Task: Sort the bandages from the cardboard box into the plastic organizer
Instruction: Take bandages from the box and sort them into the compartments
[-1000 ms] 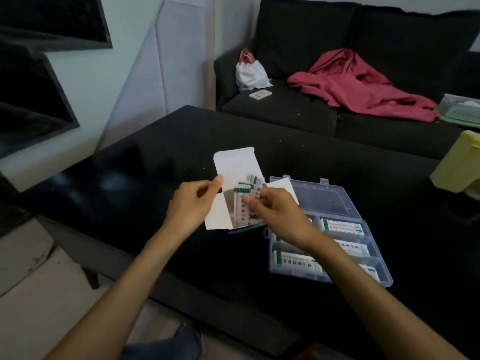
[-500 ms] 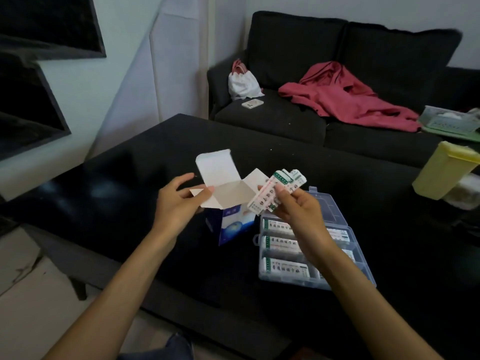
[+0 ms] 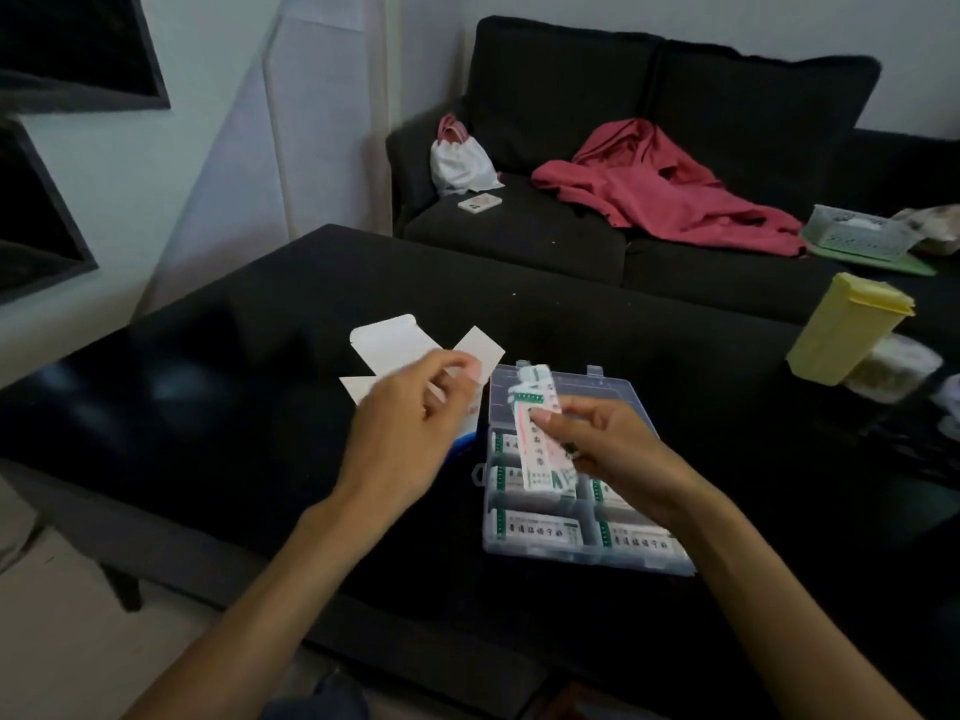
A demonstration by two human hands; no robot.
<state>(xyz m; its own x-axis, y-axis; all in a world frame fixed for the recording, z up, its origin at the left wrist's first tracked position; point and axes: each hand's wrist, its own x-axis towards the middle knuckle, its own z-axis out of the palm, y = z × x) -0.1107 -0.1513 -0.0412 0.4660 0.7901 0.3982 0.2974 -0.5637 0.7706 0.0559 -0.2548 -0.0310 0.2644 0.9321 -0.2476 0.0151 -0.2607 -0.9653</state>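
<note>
Where half a second ago the right hand (image 3: 605, 449) held the bandages (image 3: 537, 449) slanted beside the cardboard box (image 3: 415, 350), it now pinches them nearly upright over the plastic organizer (image 3: 582, 550); the left hand (image 3: 402, 433) has let go of the flap and hangs in front of the box, fingers loosely curled, holding nothing; the organizer lies just right of the box, its compartments packed with strips; dark table (image 3: 260, 407) stretches bare to the left and beyond; a yellow container (image 3: 847, 330) stands well apart at the right edge.
</note>
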